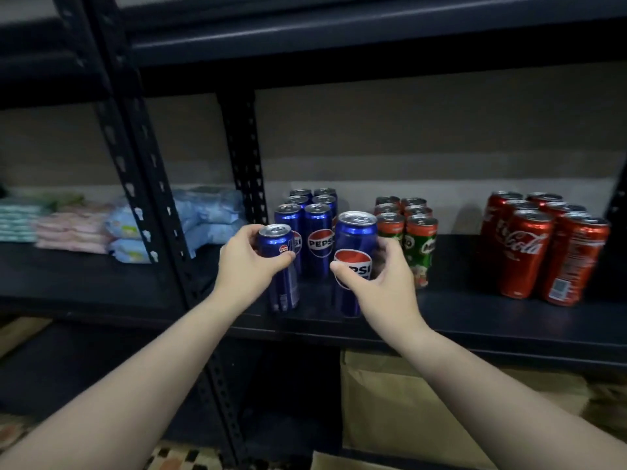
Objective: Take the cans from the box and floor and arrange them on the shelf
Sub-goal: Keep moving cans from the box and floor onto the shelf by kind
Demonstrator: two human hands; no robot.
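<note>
Gripping one upright blue can point(279, 266) in the left hand point(246, 262), another point(353, 262) in the right hand point(380, 279), both at the shelf point(492, 320) front, just before the blue rows point(307, 212).

The blue Pepsi can point(278, 262) in the left hand point(246, 262) is glossy printed metal with a bare silvery lid; the Pepsi can point(354, 252) in the right hand point(383, 286) shines alike; the red Coca-Cola cans point(543, 245) and the green-and-red cans point(407, 239) have the same slick sheen; the shelf point(475, 320) is dark matt painted metal, its perforated upright point(244, 157) too; the wipe packs point(129, 232) look soft smooth plastic film; the cardboard box point(407, 401) is dull brown, matt.
</note>
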